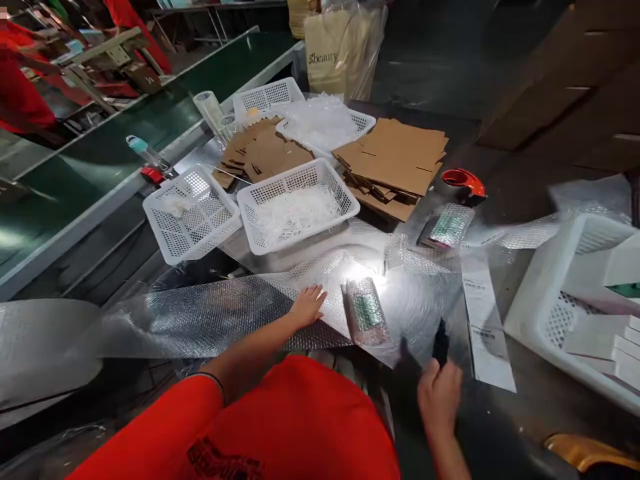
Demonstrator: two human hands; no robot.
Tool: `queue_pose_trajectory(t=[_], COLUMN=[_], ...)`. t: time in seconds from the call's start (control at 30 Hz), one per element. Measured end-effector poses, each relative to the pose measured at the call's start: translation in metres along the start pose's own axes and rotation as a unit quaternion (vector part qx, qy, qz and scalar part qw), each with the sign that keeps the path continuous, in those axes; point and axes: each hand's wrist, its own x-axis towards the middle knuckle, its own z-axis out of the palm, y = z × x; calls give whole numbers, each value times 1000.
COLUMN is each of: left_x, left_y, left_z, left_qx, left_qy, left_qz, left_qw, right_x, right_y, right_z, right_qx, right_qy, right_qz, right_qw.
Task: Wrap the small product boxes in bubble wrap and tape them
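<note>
Left hand (307, 307): palm down, fingers extended, laid on a long silvery sheet of clear bubble wrap (240, 313), nothing gripped. Right hand (441, 393): fingers closed round a slim black tool (441, 343), possibly a cutter, tip too dark to tell. Small oblong parcel in clear bubble wrap (367, 308), green within: near the table's front edge, between both hands, just beside the left. Risks, as judged: slipping or bunching of the sheet, from slick plastic under only one hand; a fall of the parcel, from lying close to the edge; nicked wrap or finger, if bladed and swung leftward; poor sight of the work, from strong glare. Surface: dark tabletop (525, 380), bearing a white printed paper strip (483, 313), orange-red tape dispenser (463, 183), stacked flat brown cardboard (395, 153) and white perforated plastic basket of pale shredded filler (300, 239). Room: green conveyor belt (95, 157) along the left, red-clad co-workers (25, 87) beyond; tan printed bag (333, 57) behind; dim shadow at far right.
</note>
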Motion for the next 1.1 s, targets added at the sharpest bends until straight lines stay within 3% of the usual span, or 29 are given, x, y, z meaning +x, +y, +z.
queue_pose_trajectory(t=[0.1,0.17,0.23,0.33,0.43,0.73,0.83,0.9,1.0,1.07,1.1], left_x=[-2,-3,-2,0,2,9,11,12,11,10,9], left_y=[-2,-4,-8,-14,-17,-20,-20,-20,-20,-20,-19], left_z=[4,6,8,12,16,21,19,17,14,12,11], left_qx=[8,-3,-18,-31,-35,-72,-76,-75,-73,-72,-71], left_qy=[18,23,24,17,18,26,23,18,9,4,3], left_qz=[1,-3,-11,-14,-25,-53,-57,-58,-57,-58,-59], left_qw=[1000,1000,999,999,999,996,995,995,996,996,996], right_x=[-57,-74,-74,-57,-40,-30,-39,-56,-99,-128,-138], right_y=[-44,-87,-128,-171,-189,-201,-195,-173,-106,-51,-25], right_z=[15,32,49,66,74,95,90,77,46,21,9], right_qx=[60,43,-27,-124,-153,-177,-181,-182,-183,-170,-159], right_qy=[-120,-211,-278,-325,-334,-346,-343,-347,-379,-423,-410], right_qz=[-21,-36,-30,-20,-32,-35,-40,-44,-19,43,65], right_qw=[991,976,960,937,929,921,921,919,907,889,895])
